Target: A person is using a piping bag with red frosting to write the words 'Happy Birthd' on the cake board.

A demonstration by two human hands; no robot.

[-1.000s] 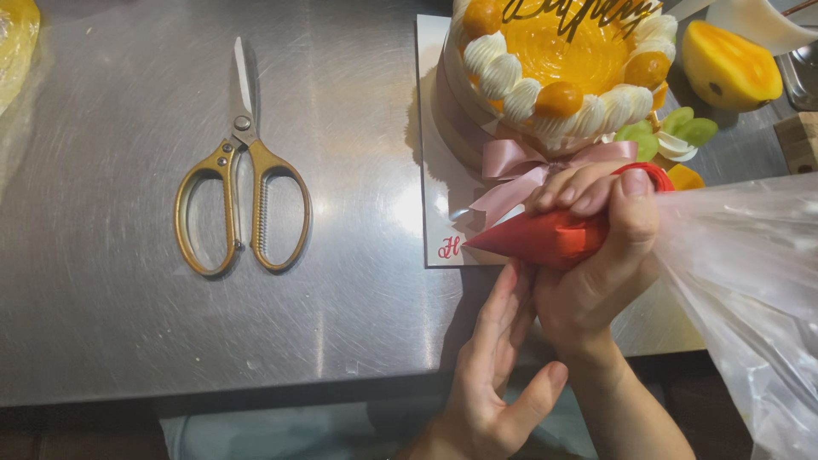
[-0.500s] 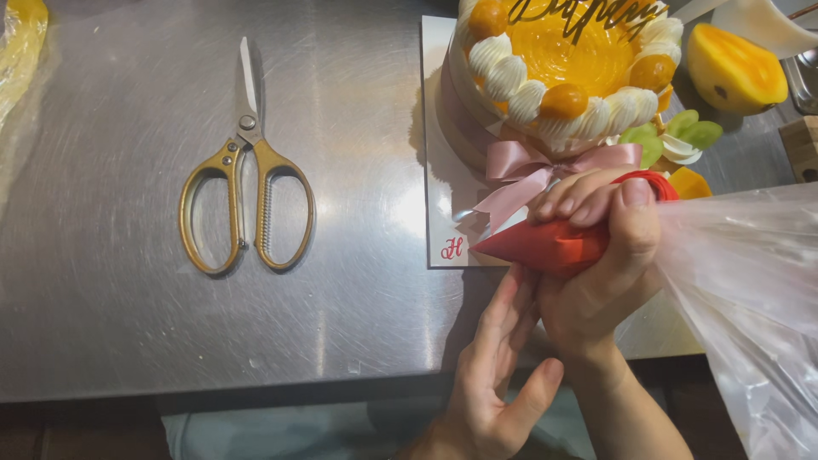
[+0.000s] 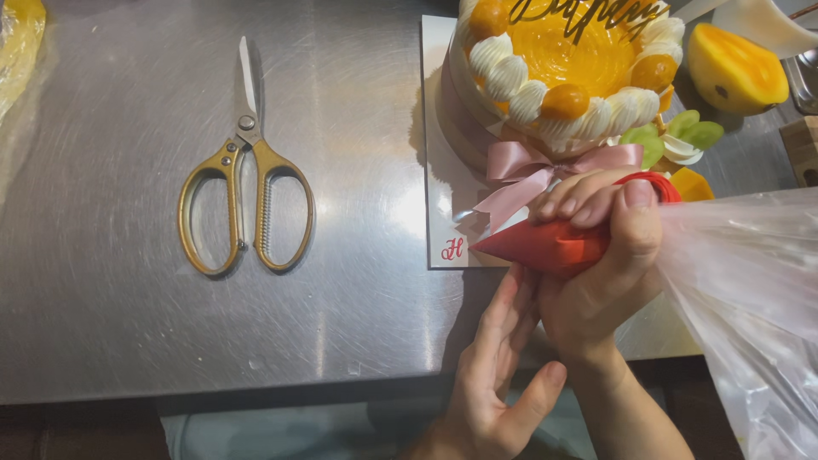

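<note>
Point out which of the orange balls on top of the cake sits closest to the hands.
The orange ball at the cake's front edge, just above the pink bow. The ball at the left rim and the one at the right rim lie farther from the right hand.

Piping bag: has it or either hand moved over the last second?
Almost nothing changed. The right hand keeps squeezing the red-filled piping bag, its tip at the white cake board where a red letter is already piped. The left hand still steadies from below. Cake, pink bow and gold scissors stayed put.
</note>
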